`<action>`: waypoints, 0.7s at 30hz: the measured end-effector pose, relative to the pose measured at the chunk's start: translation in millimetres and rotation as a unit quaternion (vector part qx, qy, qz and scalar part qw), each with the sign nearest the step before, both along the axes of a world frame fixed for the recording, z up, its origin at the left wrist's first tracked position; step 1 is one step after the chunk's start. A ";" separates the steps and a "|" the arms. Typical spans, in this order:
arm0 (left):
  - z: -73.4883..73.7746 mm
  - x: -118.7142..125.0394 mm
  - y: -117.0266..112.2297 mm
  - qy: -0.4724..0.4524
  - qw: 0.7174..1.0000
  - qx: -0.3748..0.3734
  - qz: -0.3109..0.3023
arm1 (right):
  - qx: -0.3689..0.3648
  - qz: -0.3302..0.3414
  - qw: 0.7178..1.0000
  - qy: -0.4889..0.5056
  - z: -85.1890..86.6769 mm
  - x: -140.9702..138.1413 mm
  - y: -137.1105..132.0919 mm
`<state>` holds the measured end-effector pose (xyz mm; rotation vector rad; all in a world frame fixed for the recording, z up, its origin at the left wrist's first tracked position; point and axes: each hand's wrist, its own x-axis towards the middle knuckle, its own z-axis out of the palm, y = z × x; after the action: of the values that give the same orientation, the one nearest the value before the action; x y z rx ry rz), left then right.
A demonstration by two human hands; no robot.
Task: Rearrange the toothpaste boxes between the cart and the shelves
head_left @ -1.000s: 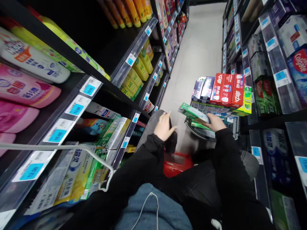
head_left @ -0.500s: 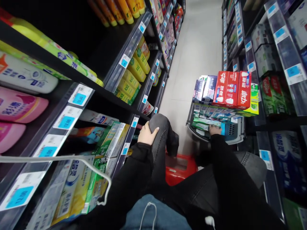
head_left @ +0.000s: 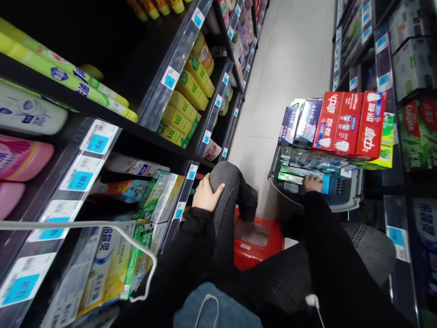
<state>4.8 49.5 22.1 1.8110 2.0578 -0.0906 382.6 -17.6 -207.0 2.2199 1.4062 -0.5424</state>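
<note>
My left hand [head_left: 207, 193] lies over my bent left knee [head_left: 227, 175], thumb spread from the fingers, holding nothing. Down inside the grey basket [head_left: 355, 191] at the right is my right hand [head_left: 313, 183], its fingers curled over a toothpaste box [head_left: 293, 177] among several flat green, white and blue boxes; the fingertips are partly hidden. Red toothpaste boxes [head_left: 341, 123] stand upright across the basket's far side. Beside them are dark blue boxes [head_left: 308, 120] and a yellow-green box [head_left: 386, 141] at the right end.
Shelves hold yellow AXE bottles [head_left: 200, 77], pink bottles [head_left: 23, 157] and toothpaste boxes [head_left: 102, 264] on the left. Colgate boxes [head_left: 418, 130] fill part of the right shelf. A red plastic stool [head_left: 257, 241] is beneath me. A white cable [head_left: 102, 224] crosses at left; the aisle floor [head_left: 287, 59] runs ahead.
The view has shifted, so the basket and right shelf appear farther right. My right hand stays in the basket, its fingers showing more clearly. My left hand remains on the knee.
</note>
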 end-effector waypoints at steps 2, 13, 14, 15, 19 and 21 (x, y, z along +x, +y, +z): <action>-1.1 -1.0 0.4 -0.004 1.000 0.003 -0.003 | 0.040 -0.057 0.997 -0.026 -6.5 0.1 -0.4; -8.6 -3.1 -12.1 -0.072 0.997 0.028 -0.013 | 0.123 -0.027 0.991 0.044 -19.9 16.9 -4.5; -11.6 -6.0 -11.3 -0.102 0.994 0.030 -0.010 | 0.105 -0.039 0.992 0.057 -25.0 19.4 -4.3; -14.5 -11.3 -9.2 -0.141 0.990 0.026 -0.005 | 0.130 -0.035 0.989 0.059 -29.8 21.4 -4.0; -15.7 -59.8 1.8 -0.151 0.986 0.033 0.068 | 0.193 0.001 0.978 0.077 -35.4 25.4 -7.0; -9.9 -96.9 3.4 -0.068 0.989 0.059 0.120 | 0.190 0.022 0.978 0.080 -30.7 26.1 -8.8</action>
<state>-92.1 52.9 12.2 1.5705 2.2032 0.2207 408.7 -26.4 -237.7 2.4758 1.7631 -0.4763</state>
